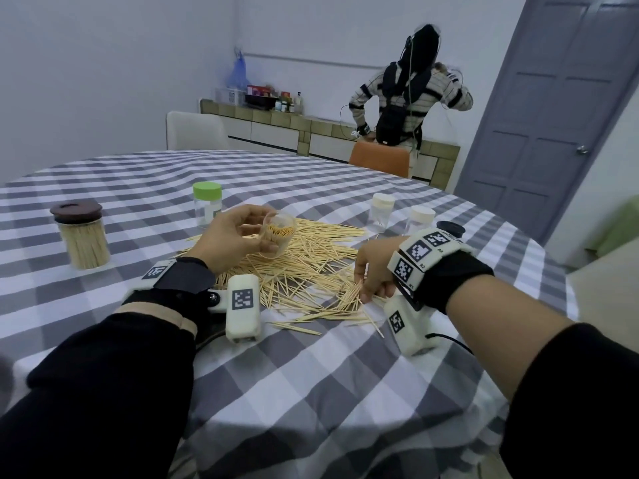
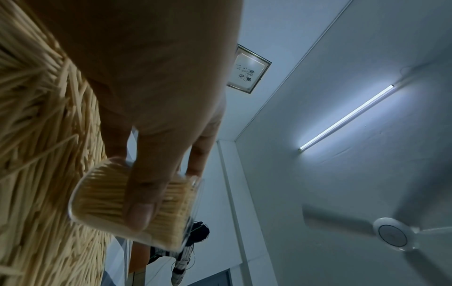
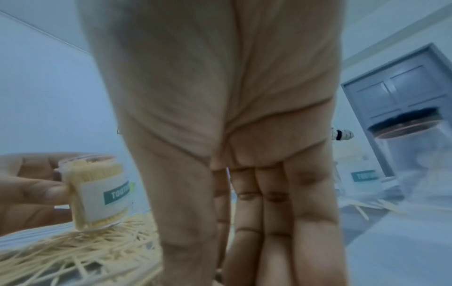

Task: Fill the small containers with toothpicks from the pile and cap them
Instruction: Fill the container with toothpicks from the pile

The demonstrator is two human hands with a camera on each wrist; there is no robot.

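My left hand (image 1: 242,233) grips a small clear container (image 1: 278,238) packed with toothpicks and holds it tilted, uncapped, just above the toothpick pile (image 1: 304,271). The left wrist view shows the fingers (image 2: 139,205) wrapped over that container (image 2: 97,201); the right wrist view shows its label (image 3: 102,195). My right hand (image 1: 370,278) reaches down into the pile's near right edge, where thumb and fingertips pinch a small bunch of toothpicks (image 1: 354,295). In the right wrist view the fingers (image 3: 269,203) point straight down and hide the bunch.
A green-capped container (image 1: 206,205) stands behind the pile and two white-capped ones (image 1: 382,210) at the right. A brown-lidded jar full of toothpicks (image 1: 83,240) is far left, and a dark-lidded jar (image 3: 411,147) beside my right wrist. A person (image 1: 408,95) stands beyond the checked table (image 1: 311,375).
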